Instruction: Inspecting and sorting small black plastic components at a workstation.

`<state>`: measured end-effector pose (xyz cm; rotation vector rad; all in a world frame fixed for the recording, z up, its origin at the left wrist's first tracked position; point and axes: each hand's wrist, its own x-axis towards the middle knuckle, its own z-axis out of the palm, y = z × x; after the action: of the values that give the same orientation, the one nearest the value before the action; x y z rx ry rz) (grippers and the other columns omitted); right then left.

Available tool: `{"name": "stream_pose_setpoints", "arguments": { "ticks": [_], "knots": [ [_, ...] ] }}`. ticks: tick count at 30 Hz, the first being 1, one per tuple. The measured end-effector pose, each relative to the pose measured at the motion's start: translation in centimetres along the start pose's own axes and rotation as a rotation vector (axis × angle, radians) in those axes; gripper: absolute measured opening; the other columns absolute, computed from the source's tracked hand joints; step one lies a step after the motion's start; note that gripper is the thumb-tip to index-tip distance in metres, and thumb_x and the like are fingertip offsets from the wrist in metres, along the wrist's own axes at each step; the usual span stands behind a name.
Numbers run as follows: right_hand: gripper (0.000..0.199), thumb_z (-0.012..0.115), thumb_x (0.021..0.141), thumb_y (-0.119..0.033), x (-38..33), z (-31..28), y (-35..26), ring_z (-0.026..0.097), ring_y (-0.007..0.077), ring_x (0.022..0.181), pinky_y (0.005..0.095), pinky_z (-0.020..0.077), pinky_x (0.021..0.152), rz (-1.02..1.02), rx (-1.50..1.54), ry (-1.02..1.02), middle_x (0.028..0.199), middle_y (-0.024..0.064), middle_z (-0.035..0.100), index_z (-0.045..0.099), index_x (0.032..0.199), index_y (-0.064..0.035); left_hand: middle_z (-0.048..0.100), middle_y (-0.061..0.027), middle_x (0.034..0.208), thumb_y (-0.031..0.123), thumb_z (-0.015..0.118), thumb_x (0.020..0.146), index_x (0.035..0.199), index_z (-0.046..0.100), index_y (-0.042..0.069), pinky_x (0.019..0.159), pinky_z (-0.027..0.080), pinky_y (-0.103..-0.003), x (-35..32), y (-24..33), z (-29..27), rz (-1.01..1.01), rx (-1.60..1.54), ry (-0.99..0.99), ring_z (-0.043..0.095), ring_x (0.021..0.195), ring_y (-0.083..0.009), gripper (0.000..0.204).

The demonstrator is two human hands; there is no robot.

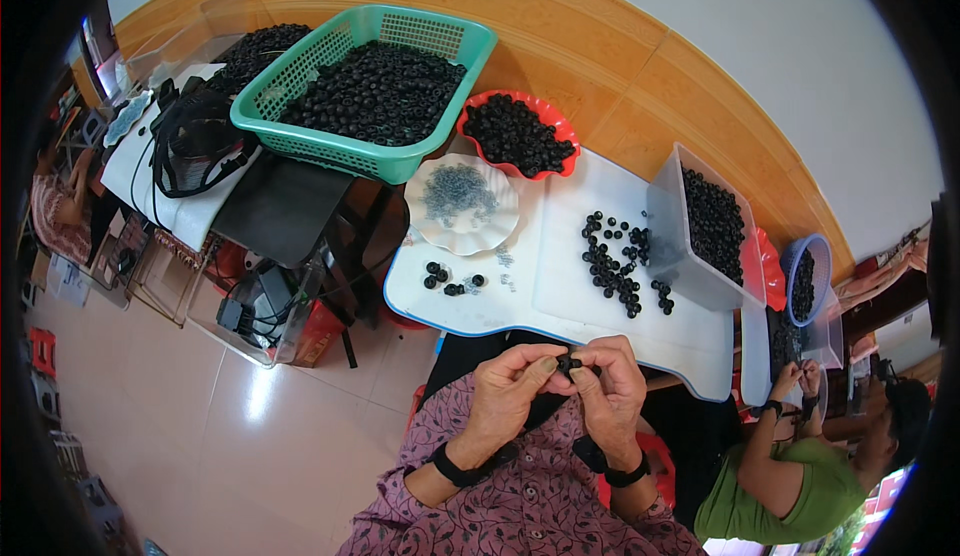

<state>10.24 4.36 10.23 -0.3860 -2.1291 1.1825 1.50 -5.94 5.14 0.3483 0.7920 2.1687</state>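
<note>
My left hand (508, 393) and my right hand (614, 396) meet just off the table's near edge, both closed in a pinch. Between their fingertips is a small round black plastic part (568, 362), partly hidden by the thumbs. Ahead on the white table (490, 306) lie several similar black parts (453, 289) in a little group. A larger scatter of black parts (612, 274) spreads to the right. Beyond the little group, a white scalloped plate (426, 228) holds many small clear pieces (458, 196), and a few more lie loose beside it.
A green basket (400, 166) full of black parts stands at the back left, a red bowl (572, 161) of them beside it. A translucent bin (690, 278) and a bluish basket (822, 256) hold more at right. A co-worker in green (800, 491) sits at far right.
</note>
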Motion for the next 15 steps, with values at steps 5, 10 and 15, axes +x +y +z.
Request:
{"name": "stream_pose_setpoints", "arguments": {
  "ticks": [5, 10, 15],
  "knots": [
    [0.012, 0.065, 0.084, 0.002, 0.1, -0.4, 0.2, 0.057, 0.0157, 0.081, 0.0253, 0.0477, 0.071, -0.034, -0.063, -0.030, 0.093, 0.0090, 0.056, 0.061, 0.095, 0.0006, 0.067, -0.0123, 0.086, 0.000, 0.053, 0.096, 0.112, 0.062, -0.007, 0.073, 0.060, -0.031, -0.1, -0.2, 0.2, -0.032, -0.026, 0.003, 0.068, 0.073, -0.0180, 0.019],
    [0.013, 0.066, 0.083, 0.004, 0.2, -0.5, -0.9, 0.058, 0.0177, 0.078, 0.0258, 0.0483, 0.069, -0.074, -0.190, -0.051, 0.092, 0.0107, 0.056, 0.062, 0.095, 0.0003, 0.068, -0.0138, 0.089, 0.000, 0.053, 0.095, 0.111, 0.063, -0.006, 0.073, 0.060, -0.031, -0.3, 0.3, 0.6, -0.035, 0.099, 0.065, 0.068, 0.075, -0.0177, 0.020],
    [0.018, 0.066, 0.077, 0.007, 0.0, -0.3, -0.9, 0.058, 0.0254, 0.079, 0.0320, 0.0486, 0.068, -0.135, -0.316, -0.069, 0.090, 0.0129, 0.057, 0.062, 0.093, 0.0001, 0.068, -0.0137, 0.093, 0.000, 0.055, 0.094, 0.115, 0.062, -0.007, 0.075, 0.061, -0.033, -0.6, 0.7, 1.0, -0.032, 0.110, 0.088, 0.068, 0.078, -0.0170, 0.023]
  ]
}}
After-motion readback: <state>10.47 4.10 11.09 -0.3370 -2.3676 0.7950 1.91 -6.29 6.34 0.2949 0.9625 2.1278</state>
